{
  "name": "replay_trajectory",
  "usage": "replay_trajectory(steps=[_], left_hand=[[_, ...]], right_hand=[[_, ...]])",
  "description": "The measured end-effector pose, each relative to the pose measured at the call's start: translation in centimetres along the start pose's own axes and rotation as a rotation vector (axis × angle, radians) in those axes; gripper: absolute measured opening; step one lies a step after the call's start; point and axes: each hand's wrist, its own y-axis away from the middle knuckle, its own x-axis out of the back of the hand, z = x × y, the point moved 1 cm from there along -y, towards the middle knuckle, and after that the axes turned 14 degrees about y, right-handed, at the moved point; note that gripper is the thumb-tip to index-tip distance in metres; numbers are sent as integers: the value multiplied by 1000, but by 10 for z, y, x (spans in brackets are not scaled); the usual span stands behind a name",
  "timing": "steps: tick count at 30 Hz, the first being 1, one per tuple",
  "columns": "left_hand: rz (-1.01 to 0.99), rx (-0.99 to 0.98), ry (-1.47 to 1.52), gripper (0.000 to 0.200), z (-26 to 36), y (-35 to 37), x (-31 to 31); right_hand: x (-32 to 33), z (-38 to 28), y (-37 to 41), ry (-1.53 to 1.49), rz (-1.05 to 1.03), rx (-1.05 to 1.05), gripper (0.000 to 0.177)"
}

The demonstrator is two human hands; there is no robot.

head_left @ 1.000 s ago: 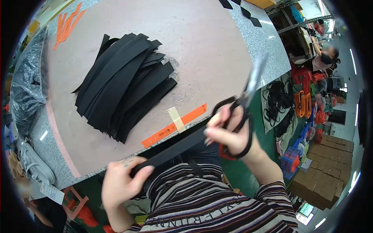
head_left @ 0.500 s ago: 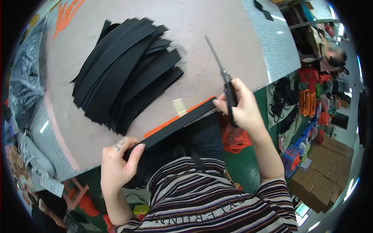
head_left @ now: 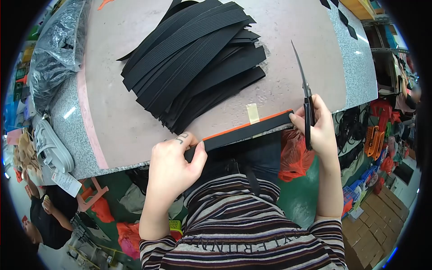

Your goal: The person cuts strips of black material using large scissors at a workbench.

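A black webbing strap (head_left: 249,130) is stretched along the front edge of the table, over an orange strip (head_left: 243,124) that shows as a thin line behind it. My left hand (head_left: 177,159) pinches the strap's left end between thumb and fingers. At the other end, the thumb and finger of my right hand (head_left: 321,128) hold the strap's tip. That same hand grips black-handled scissors (head_left: 308,108), their blades pointing away from me. A piece of pale tape (head_left: 253,113) lies across the orange strip. Behind is a large pile of black straps (head_left: 193,63).
Clear plastic wrapping (head_left: 58,54) and a grey shoe (head_left: 55,146) with a white tag (head_left: 66,183) lie at the table's left. A red plastic bag (head_left: 295,157) hangs below the front edge. Cardboard boxes (head_left: 375,225) stand at right. Another person (head_left: 51,216) is at lower left.
The view has turned, so the table scene appears shifted right. The strap now covers more of the orange strip, leaving a thinner line. Both hands keep their hold.
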Motion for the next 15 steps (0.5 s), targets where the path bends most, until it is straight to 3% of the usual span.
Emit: replay_trajectory(steps=[3,4,6,10,12,15], left_hand=[[-39,54,-4,11,4,0,2],[1,-38,66,10,5,1,5],[103,-239,197,9,8,3,14],[423,-302,179,3,19,-11,58],[416,-279,210,10,-1,-31,67],[398,-242,420,11,-11,-32,70]], right_hand=[[1,-2,0,-34,-4,18,25],[2,-7,1,-93,18,6,25],[10,-29,-4,-215,65,10,24],[35,-99,-32,-235,257,295,24],[32,-114,-39,-322,204,442,27],[11,-115,-13,35,-310,571,34]])
